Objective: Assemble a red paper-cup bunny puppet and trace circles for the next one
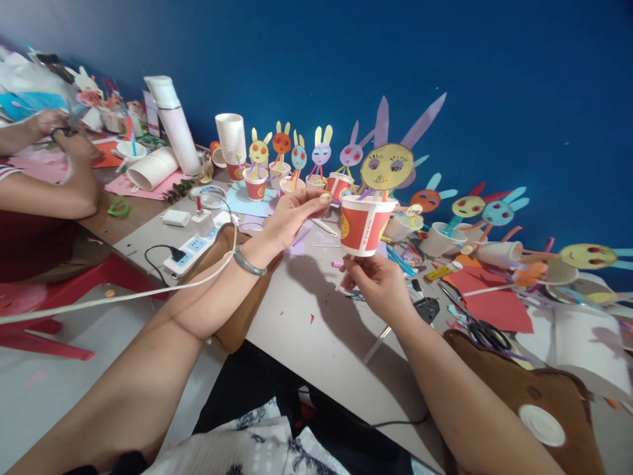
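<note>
Over the desk I see a red and white paper cup held up, with a yellow rabbit face with long purple ears standing out of its top. My right hand is closed just under the cup's base, around a thin pale stick whose lower end pokes out. To the left of the cup, my left hand pinches a small round yellow paper piece between thumb and fingertips. Whether a strip joins that piece to the rabbit cannot be made out.
Several finished rabbit cups line the blue wall. A power strip with a white cable lies left. Scissors, red paper and a glue stick lie right. At far left, another person's hands hold scissors.
</note>
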A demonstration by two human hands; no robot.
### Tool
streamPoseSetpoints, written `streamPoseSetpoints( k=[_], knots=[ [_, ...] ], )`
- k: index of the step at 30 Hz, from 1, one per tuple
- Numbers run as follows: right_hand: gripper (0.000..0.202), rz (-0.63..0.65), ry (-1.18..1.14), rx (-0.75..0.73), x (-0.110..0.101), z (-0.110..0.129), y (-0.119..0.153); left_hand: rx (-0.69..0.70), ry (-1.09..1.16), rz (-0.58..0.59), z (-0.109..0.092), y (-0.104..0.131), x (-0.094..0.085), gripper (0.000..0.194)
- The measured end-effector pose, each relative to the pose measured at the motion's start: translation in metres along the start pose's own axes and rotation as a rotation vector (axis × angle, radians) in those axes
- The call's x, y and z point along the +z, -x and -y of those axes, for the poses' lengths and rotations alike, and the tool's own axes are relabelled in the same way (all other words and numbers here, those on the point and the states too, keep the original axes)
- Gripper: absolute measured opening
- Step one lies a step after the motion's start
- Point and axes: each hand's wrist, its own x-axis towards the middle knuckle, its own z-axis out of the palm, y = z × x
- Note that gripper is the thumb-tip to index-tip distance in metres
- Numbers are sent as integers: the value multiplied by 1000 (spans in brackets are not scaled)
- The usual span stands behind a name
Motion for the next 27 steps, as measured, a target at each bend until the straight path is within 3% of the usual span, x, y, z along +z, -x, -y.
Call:
streamPoseSetpoints(
  k=[18,27],
  knots=[
    [46,0,71,-1,1,-13,-2,-78,24,-10,-1,1,-2,10],
    [44,-15,111,-16,1,-11,-2,-81,43,13,1,0,-3,11]
  ],
)
